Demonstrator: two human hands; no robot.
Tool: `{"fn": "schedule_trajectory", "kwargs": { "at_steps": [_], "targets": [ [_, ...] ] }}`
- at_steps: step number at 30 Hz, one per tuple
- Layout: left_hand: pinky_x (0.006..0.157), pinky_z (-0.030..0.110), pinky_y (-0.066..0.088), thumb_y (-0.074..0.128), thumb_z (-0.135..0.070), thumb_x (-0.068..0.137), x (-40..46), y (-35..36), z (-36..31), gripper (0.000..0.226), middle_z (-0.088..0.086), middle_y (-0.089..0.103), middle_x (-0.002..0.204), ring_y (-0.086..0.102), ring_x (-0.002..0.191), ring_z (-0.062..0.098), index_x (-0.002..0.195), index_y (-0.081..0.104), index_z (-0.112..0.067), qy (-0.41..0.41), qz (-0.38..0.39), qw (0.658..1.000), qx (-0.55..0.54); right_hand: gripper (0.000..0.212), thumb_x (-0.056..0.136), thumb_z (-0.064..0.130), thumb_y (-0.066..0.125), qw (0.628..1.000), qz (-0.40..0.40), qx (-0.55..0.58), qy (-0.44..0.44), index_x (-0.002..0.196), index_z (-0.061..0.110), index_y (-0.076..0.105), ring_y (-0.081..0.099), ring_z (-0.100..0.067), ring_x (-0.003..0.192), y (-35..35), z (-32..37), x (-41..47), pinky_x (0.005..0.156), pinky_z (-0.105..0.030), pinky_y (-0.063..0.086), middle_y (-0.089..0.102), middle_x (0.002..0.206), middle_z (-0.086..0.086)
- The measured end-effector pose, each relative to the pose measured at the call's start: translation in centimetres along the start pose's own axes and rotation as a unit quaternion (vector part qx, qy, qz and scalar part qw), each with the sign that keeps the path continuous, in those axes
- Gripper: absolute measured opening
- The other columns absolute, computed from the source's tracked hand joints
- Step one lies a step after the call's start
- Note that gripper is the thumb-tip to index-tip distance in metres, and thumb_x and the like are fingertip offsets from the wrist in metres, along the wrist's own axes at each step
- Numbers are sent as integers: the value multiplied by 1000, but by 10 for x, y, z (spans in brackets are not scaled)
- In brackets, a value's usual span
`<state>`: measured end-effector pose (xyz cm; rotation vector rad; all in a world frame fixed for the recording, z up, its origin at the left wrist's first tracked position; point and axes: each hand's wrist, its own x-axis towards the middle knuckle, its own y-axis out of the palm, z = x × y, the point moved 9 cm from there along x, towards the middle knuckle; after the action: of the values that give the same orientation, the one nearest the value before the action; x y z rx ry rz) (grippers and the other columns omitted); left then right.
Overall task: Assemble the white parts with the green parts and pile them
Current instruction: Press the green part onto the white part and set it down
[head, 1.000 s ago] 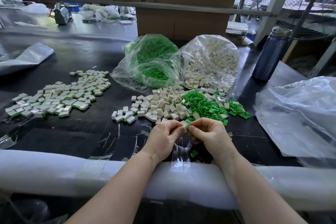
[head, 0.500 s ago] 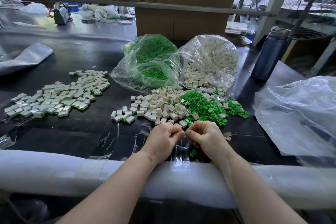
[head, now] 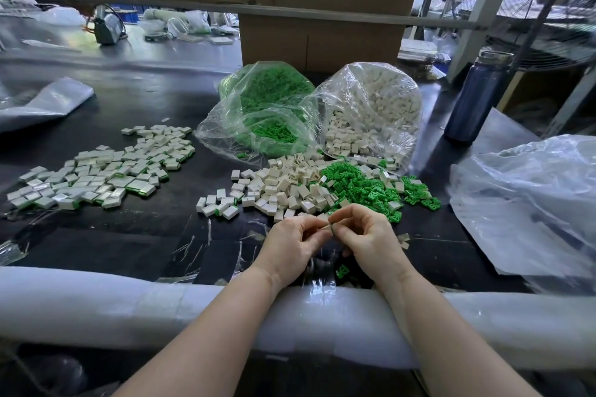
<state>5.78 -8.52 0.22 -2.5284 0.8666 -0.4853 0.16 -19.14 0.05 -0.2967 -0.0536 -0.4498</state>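
Behind my hands two clear plastic bags lay open on the black table (head: 135, 235): the left bag (head: 258, 119) held green parts, the right bag (head: 371, 113) white parts. Both spilled forward into loose heaps, white parts (head: 283, 184) beside green parts (head: 361, 184). My left hand (head: 290, 245) and right hand (head: 367, 235) met fingertip to fingertip, together pinching one small piece (head: 327, 225) just before those heaps. The finished pile (head: 103, 171) lay well to the left. A blue bottle (head: 474, 97) stood right; I could read no writing anywhere.
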Motion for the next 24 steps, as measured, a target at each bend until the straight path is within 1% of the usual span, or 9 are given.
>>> {"fn": "schedule_trajectory", "kwargs": {
  "at_steps": [3, 5, 8, 10, 12, 14, 16, 20, 24],
  "targets": [
    [67, 18, 46, 71, -11, 80, 0, 1, 3, 23, 9, 64, 80, 53, 64, 11, 97, 59, -18, -12, 3, 1000, -11, 21, 85, -4, 60, 1000, -14, 11, 3, 76, 15, 65, 56, -6, 52, -3, -2, 2, 48, -17, 44, 64, 66, -8],
    [65, 17, 45, 70, -10, 80, 0, 0, 4, 20, 10, 64, 80, 53, 63, 11, 96, 58, -15, -11, -3, 1000, -7, 21, 84, -3, 61, 1000, -15, 16, 6, 75, 15, 66, 59, -8, 54, -2, -3, 2, 49, -17, 45, 66, 66, -6],
    [72, 23, 50, 66, -14, 85, 0, -3, 3, 14, 8, 63, 84, 57, 71, 15, 98, 61, -11, -6, -13, 1000, -6, 18, 84, -4, 62, 999, -10, 52, 12, 76, 12, 67, 60, -4, 51, -2, -4, 1, 48, -16, 47, 66, 59, 2],
    [77, 22, 52, 63, -15, 87, 0, -3, 4, 10, 6, 65, 85, 61, 77, 17, 96, 63, -11, -11, -13, 999, -31, 16, 84, -3, 62, 997, -4, 72, 12, 77, 10, 68, 61, -4, 51, -2, -3, 1, 48, -16, 47, 67, 58, 2],
    [72, 16, 49, 59, -17, 90, 1, -4, 5, 7, 0, 64, 80, 60, 74, 12, 93, 64, -14, -14, -14, 999, -41, 13, 85, 0, 63, 997, -3, 75, 11, 76, 8, 68, 60, -6, 51, -2, -3, 1, 49, -17, 48, 66, 61, -4],
    [70, 14, 47, 57, -19, 91, 1, -4, 6, 8, -6, 63, 77, 59, 72, 8, 89, 65, -17, -16, -13, 999, -34, 12, 85, 1, 63, 997, 0, 79, 10, 75, 6, 67, 58, -6, 50, -1, -3, 0, 48, -18, 48, 64, 62, -8],
    [72, 17, 48, 57, -19, 91, 1, -5, 8, 9, -5, 64, 77, 60, 73, 8, 87, 65, -18, -22, -15, 999, -44, 13, 85, 2, 63, 996, 1, 83, 12, 74, 7, 67, 57, -6, 50, -1, -3, 1, 48, -18, 48, 64, 62, -8],
    [75, 27, 51, 56, -19, 92, 2, -5, 9, 13, 3, 66, 79, 61, 75, 13, 87, 66, -12, -32, -16, 997, -66, 14, 85, 3, 64, 997, -4, 71, 13, 73, 10, 65, 56, -8, 50, -1, -5, 2, 50, -20, 49, 64, 60, -3],
    [70, 17, 48, 56, -17, 92, 1, -3, 8, 12, -4, 62, 73, 58, 68, 6, 86, 66, -12, -34, -2, 998, -61, 16, 86, 3, 63, 998, 2, 57, 18, 71, 8, 63, 52, -8, 47, 0, -6, 2, 48, -20, 47, 60, 57, -2]
  ]
}}
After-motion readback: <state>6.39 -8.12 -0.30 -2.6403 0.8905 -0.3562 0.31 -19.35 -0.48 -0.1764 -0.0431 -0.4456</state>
